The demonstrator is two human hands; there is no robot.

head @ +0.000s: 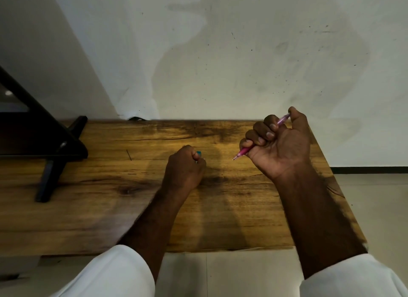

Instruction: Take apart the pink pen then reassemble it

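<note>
My right hand [279,142] is closed in a fist around the pink pen [242,152], held above the right part of the wooden table [110,197]. The pen's tip sticks out below my little finger and points down-left; its clear pink rear end shows near my thumb. My left hand [184,167] rests on the table in a fist. A small teal piece [199,153] peeks out by its thumb, and what else it holds is hidden.
A dark stand [50,155] with angled legs occupies the table's left side. A thin dark line-shaped mark [129,155] lies on the wood left of my left hand. A stained white wall rises behind the table's far edge.
</note>
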